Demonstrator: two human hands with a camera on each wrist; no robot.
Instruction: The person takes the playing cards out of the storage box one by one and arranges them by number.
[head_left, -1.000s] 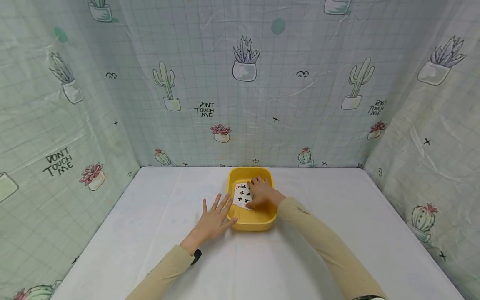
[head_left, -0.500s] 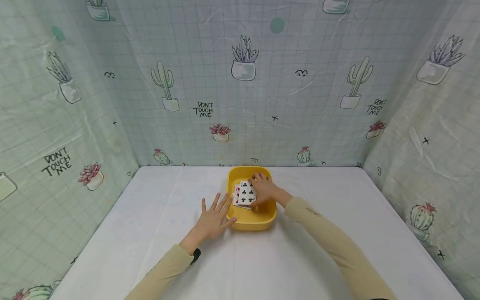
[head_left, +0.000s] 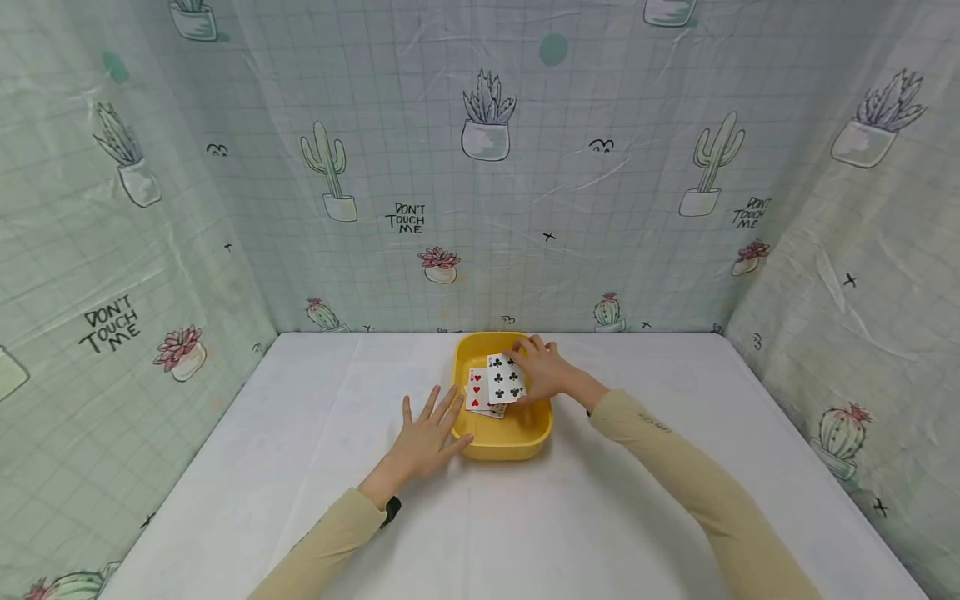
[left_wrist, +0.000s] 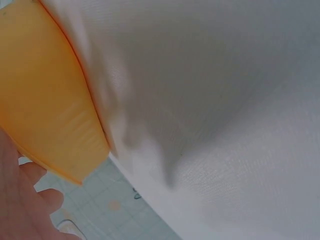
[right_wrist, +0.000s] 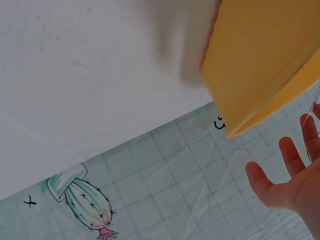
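In the head view, my right hand (head_left: pixel 547 371) pinches a six of clubs playing card (head_left: pixel 506 379) by its right side, lifted over the yellow bin (head_left: pixel 502 452). Below it in the bin lies a hearts card (head_left: pixel 475 392), with another card partly covered beneath. My left hand (head_left: pixel 425 440) has its fingers spread along the bin's left rim. The left wrist view catches part of that hand (left_wrist: pixel 27 200) against the bin's wall (left_wrist: pixel 50 95). In the right wrist view, the right hand (right_wrist: pixel 300 185) is partly out of frame, and only a thin sliver of the card shows.
A white table (head_left: pixel 360 375) carries the bin near its back edge. Cloth walls (head_left: pixel 487 208) printed with cacti stand behind and on both sides.
My right hand has picked the six of clubs off the other cards and drawn it up and to the right, baring the hearts card. The left hand has stayed put.
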